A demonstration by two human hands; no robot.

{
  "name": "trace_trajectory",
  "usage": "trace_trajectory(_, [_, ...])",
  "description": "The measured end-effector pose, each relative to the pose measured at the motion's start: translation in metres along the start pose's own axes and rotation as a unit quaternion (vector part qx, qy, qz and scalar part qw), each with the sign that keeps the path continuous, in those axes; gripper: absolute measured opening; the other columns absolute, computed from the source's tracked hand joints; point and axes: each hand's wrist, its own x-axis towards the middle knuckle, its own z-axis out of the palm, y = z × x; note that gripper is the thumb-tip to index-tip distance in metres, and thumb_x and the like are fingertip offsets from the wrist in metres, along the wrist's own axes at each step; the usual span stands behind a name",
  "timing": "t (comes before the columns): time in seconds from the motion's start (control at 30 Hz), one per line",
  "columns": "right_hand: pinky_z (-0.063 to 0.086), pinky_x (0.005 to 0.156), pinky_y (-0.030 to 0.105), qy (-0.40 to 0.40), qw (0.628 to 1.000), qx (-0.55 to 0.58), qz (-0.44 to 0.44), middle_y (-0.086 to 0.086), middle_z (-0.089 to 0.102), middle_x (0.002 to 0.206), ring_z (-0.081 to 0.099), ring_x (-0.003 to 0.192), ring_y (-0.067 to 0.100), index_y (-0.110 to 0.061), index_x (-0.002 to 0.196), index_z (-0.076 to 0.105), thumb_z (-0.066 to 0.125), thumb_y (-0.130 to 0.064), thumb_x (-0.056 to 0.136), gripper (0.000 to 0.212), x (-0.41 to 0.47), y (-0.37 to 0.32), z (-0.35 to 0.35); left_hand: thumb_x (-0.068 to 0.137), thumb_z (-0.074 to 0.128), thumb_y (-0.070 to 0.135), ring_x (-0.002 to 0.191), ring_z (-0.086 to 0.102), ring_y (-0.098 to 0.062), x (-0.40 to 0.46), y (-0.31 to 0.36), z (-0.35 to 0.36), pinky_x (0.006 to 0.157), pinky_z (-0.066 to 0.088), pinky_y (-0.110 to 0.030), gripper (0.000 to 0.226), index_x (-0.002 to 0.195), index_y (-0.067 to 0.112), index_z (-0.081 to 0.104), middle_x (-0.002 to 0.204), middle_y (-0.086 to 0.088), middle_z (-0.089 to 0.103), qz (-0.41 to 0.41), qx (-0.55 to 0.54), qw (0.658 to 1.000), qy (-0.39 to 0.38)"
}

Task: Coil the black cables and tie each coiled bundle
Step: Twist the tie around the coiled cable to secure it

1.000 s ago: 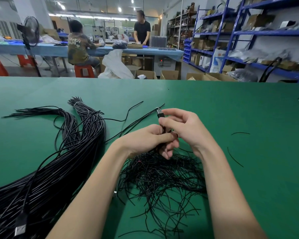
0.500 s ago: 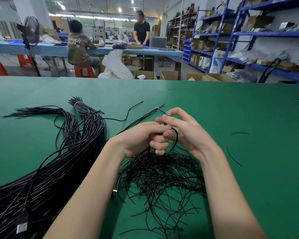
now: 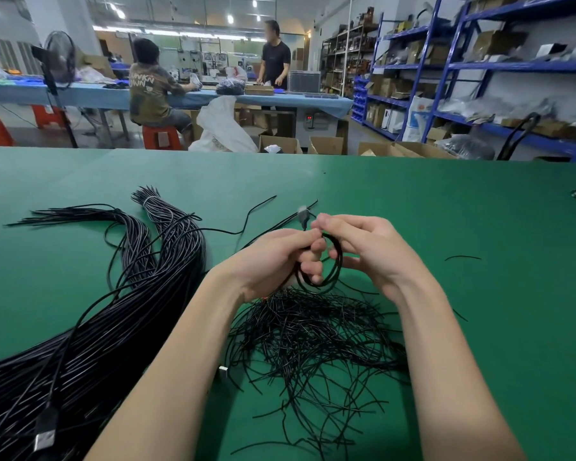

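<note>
Partly legible "UNKN / UNN" on the seated person's shirt back.

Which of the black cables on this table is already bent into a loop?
Only the cable held between the left hand and right hand forms a loop. The long bundle lies straight, and the thin ties lie scattered.

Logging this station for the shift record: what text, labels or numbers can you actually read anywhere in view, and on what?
"UNKN" above "UNN", partly cut off by folds: back of the seated person's shirt.
Small red display on the cabinet under the far table: lit, too small to read.
Blue print on the white bag by the blue shelves: blurred.
USB plug at lower left: no marking legible.
Black cables on the green table: none.
</note>
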Motion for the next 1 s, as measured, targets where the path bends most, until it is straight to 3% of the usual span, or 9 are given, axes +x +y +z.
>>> trace_trajectory(0.17, [0.056,0.066,0.021,0.018,1.0,0.01,0.007,0.004,0.076,0.084,0.067,0.071,0.011,-0.013,0.101,0.078,0.075,-0.018,0.091,0.011,-0.002,0.002,-0.009,0.109,0.034,0.024,0.069,0.049,-0.015,0.006,-0.001,0.006,0.072,0.052,-0.03,0.034,0.078,0.014,0.044,0.066,0.003,0.046,0.025,0.042,0.998,0.048])
trace_trajectory(0.27, [0.056,0.07,0.015,0.034,0.998,-0.046,0.019,-0.006,0.079,0.087,0.07,0.079,0.001,-0.022,0.091,0.081,0.078,-0.019,0.088,0.004,-0.003,0.004,-0.022,0.109,0.038,0.024,0.092,0.065,-0.027,0.006,0.0,0.001,0.095,0.053,-0.056,0.032,0.082,0.011,0.048,0.087,-0.009,0.054,0.028,0.045,0.993,0.106])
trace_trajectory(0.33, [0.053,0.062,0.012,0.045,0.995,-0.084,0.027,-0.008,0.079,0.082,0.07,0.073,-0.001,-0.023,0.087,0.08,0.082,-0.02,0.085,0.005,-0.003,0.006,-0.022,0.109,0.04,0.025,0.102,0.069,-0.035,0.005,0.0,0.0,0.092,0.054,-0.061,0.029,0.087,0.009,0.048,0.102,-0.015,0.056,0.021,0.034,0.993,0.115])
trace_trajectory(0.43, [0.056,0.06,0.016,0.034,0.999,-0.005,0.04,0.002,0.078,0.079,0.074,0.067,0.012,-0.013,0.088,0.079,0.084,-0.01,0.08,0.009,-0.002,0.008,-0.016,0.108,0.039,0.029,0.091,0.072,-0.033,0.003,0.002,0.002,0.083,0.058,-0.058,0.029,0.088,0.009,0.045,0.11,-0.016,0.051,0.009,0.012,0.995,0.103])
trace_trajectory(0.53, [0.052,0.054,0.015,0.063,0.997,-0.034,0.017,0.001,0.075,0.069,0.066,0.057,0.006,-0.014,0.084,0.079,0.086,-0.01,0.079,0.009,0.001,0.01,-0.009,0.108,0.038,0.034,0.082,0.074,-0.033,0.004,0.0,0.002,0.072,0.062,-0.049,0.03,0.102,0.007,0.048,0.12,-0.018,0.055,0.0,0.01,0.994,0.112])
trace_trajectory(0.63, [0.045,0.054,0.011,0.115,0.983,-0.141,-0.038,-0.008,0.074,0.064,0.062,0.055,-0.002,-0.026,0.076,0.08,0.088,-0.019,0.078,0.011,0.005,0.012,-0.002,0.109,0.034,0.038,0.066,0.071,-0.026,0.006,-0.002,0.004,0.058,0.059,-0.035,0.031,0.107,0.011,0.049,0.09,-0.014,0.07,-0.001,0.029,0.989,0.142])
trace_trajectory(0.73, [0.046,0.057,0.011,0.114,0.979,-0.158,-0.064,-0.008,0.074,0.065,0.06,0.055,-0.002,-0.03,0.07,0.078,0.086,-0.022,0.081,0.015,0.007,0.011,0.002,0.11,0.032,0.032,0.051,0.047,-0.018,0.01,-0.004,0.004,0.049,0.041,-0.027,0.026,0.096,0.013,0.043,0.065,-0.006,0.055,0.013,0.019,0.987,0.161])
trace_trajectory(0.83, [0.047,0.049,0.016,0.087,0.992,-0.091,-0.017,-0.006,0.074,0.07,0.059,0.054,0.005,-0.022,0.084,0.079,0.083,-0.023,0.084,0.005,0.005,0.008,0.005,0.11,0.031,0.026,0.046,0.029,-0.012,0.012,-0.006,0.005,0.044,0.03,-0.023,0.019,0.095,0.017,0.038,0.057,0.004,0.037,0.004,0.001,0.988,0.154])
trace_trajectory(1.0, [0.038,0.045,0.008,0.103,0.99,-0.092,0.029,-0.019,0.065,0.064,0.048,0.048,-0.003,-0.024,0.084,0.079,0.072,-0.052,0.088,0.029,0.008,0.01,0.011,0.11,0.032,0.028,0.051,0.021,-0.012,0.013,-0.012,0.015,0.043,0.028,-0.021,0.025,0.091,0.018,0.044,0.055,0.008,0.029,-0.024,0.049,0.993,0.101])
